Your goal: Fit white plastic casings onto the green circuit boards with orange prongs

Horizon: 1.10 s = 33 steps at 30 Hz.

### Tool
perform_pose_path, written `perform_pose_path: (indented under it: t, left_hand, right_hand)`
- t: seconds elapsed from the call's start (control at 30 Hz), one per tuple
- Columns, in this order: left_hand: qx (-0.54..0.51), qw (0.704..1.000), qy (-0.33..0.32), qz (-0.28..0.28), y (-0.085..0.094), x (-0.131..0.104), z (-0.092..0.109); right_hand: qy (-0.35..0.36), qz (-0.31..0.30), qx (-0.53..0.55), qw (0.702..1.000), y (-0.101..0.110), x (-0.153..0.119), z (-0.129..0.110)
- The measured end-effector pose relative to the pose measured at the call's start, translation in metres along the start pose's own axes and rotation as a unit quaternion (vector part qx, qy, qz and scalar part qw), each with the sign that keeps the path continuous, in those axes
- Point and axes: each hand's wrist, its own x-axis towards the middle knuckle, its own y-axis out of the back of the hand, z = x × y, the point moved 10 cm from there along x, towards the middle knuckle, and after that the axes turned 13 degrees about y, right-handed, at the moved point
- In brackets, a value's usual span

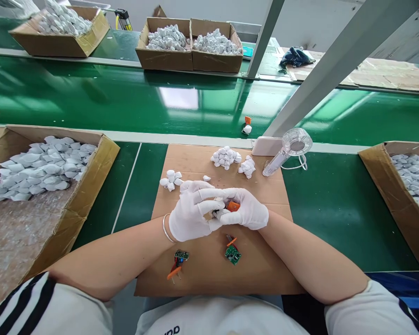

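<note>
Both hands wear white gloves and meet over the cardboard sheet [265, 260]. An orange part [233, 206] shows between the fingers of my right hand [246, 208], which are closed round it. My left hand [195, 211] touches the right one, its fingers bent round a small white and dark piece at the orange part's left side; the fingers partly hide it. Nearer me lie a green circuit board [233, 254] with an orange piece and another board [181, 255] with wires and an orange piece. Small white pieces lie in piles [225, 157] beyond the hands.
Open cartons of white pieces stand at left [106, 160], right [398, 204] and along the far ledge [167, 59]. A clear handheld fan [295, 142] and white slab [266, 146] sit beside a slanted metal post [310, 70]. One orange-and-white assembly [247, 126] rests on the green belt [118, 100].
</note>
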Motion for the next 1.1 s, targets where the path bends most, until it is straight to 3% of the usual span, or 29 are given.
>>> perform_pose_path:
  t: [0.23,0.4,0.6,0.8,1.0,1.1]
  left_hand:
    - [-0.055,0.997,-0.019,-0.054,-0.001,-0.002,0.001]
    - [-0.077,0.994,-0.029,-0.077,-0.005,-0.006,0.004]
    - [-0.044,0.997,-0.045,-0.039,0.001,-0.005,0.006]
    - [-0.036,0.997,-0.054,-0.043,-0.001,-0.006,0.009]
    - [-0.05,0.995,0.027,-0.087,-0.009,-0.006,-0.005]
    - [-0.067,0.994,-0.01,-0.084,-0.006,-0.004,0.002]
  right_hand:
    - [-0.024,-0.012,0.159,0.987,0.0,-0.002,0.002]
    - [-0.032,-0.024,0.16,0.986,-0.005,-0.003,0.008]
    - [-0.014,-0.021,0.162,0.986,-0.004,-0.001,0.007]
    - [-0.032,-0.042,0.161,0.985,-0.006,-0.003,0.012]
    - [0.042,0.002,0.146,0.988,-0.001,0.005,-0.011]
    - [0.042,0.003,0.144,0.989,-0.001,0.005,-0.013]
